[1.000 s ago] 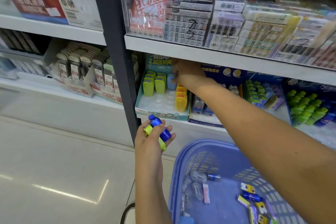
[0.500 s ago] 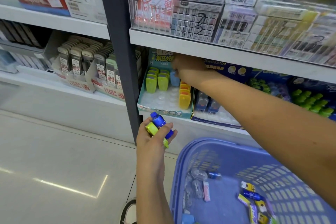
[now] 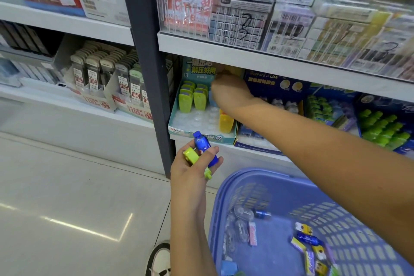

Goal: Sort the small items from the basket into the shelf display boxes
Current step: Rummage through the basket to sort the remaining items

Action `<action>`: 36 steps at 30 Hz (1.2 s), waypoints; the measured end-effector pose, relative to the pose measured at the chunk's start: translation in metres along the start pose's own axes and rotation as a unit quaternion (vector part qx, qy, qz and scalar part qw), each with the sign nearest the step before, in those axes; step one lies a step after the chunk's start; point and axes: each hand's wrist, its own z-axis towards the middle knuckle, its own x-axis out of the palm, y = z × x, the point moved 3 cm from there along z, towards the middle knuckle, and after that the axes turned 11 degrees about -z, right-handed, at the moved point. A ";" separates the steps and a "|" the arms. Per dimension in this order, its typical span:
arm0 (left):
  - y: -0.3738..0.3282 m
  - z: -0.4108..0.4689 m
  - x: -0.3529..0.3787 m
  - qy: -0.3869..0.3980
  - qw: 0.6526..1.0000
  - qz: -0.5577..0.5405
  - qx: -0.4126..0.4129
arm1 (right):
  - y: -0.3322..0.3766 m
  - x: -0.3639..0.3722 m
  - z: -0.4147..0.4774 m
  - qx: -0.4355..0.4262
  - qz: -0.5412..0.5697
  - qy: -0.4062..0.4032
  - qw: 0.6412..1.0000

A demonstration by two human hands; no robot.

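From the head camera: the right hand (image 3: 230,92) reaches deep into the teal display box (image 3: 179,127), arm stretched out, knuckles close under the white shelf edge (image 3: 224,51). Its fingertips are hidden, so I cannot tell its grip. Green clip-shaped items (image 3: 192,98) stand just left of it and a yellow one (image 3: 226,122) sits under the wrist, with open tray between them. The left hand (image 3: 195,168) hangs lower, before the box front, clasping a blue bottle-shaped item (image 3: 205,148) and a yellow-green one (image 3: 191,155). Below and to its right, more small items (image 3: 307,240) lie in the purple basket (image 3: 226,186).
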 end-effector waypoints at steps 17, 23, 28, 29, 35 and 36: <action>-0.015 -0.009 0.011 0.031 0.978 -0.200 0.045 | 0.014 -0.020 -0.129 0.067 0.480 0.042 0.874; -0.007 -0.011 0.013 0.053 0.993 -0.093 0.054 | 0.042 -0.001 -0.170 0.116 0.709 0.173 0.674; -0.010 -0.011 0.015 0.068 0.988 -0.132 0.046 | 0.039 -0.005 -0.165 0.075 0.658 0.129 0.738; -0.011 -0.011 0.014 0.057 0.984 -0.162 0.050 | 0.038 -0.005 -0.165 0.067 0.619 0.106 0.775; -0.018 -0.004 0.011 0.001 0.968 -0.236 0.083 | 0.041 -0.002 -0.165 0.041 0.607 0.015 0.793; -0.018 -0.004 0.011 -0.017 0.967 -0.241 0.080 | 0.042 -0.002 -0.165 0.044 0.609 -0.007 0.792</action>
